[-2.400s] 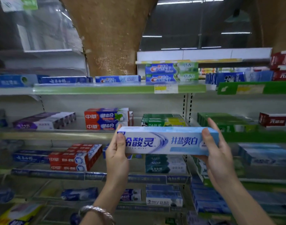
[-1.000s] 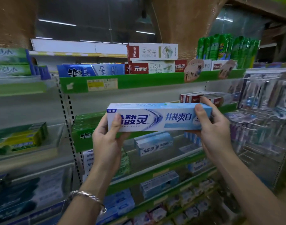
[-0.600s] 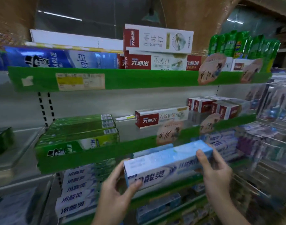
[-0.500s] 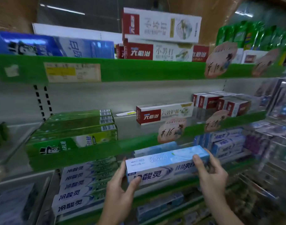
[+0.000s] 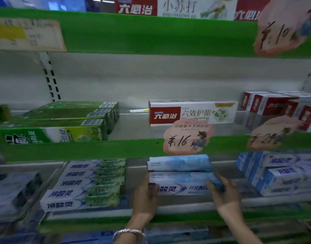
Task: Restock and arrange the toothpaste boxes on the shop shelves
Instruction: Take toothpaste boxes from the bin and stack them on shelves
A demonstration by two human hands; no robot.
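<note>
A silver bracelet (image 5: 128,232) circles the left wrist. The left hand (image 5: 145,198) curls round the left end of a long pale-blue cardboard toothpaste box (image 5: 183,184), and the right hand (image 5: 223,192) wraps its right end. The box lies level on the lower shelf (image 5: 98,213) — seemingly resting there, though blur hides the contact — just before a matching blue box (image 5: 179,162). To the left lie white-and-green boxes (image 5: 87,184). Above stands a red-and-white box (image 5: 191,112), behind a pink price tag (image 5: 186,140).
</note>
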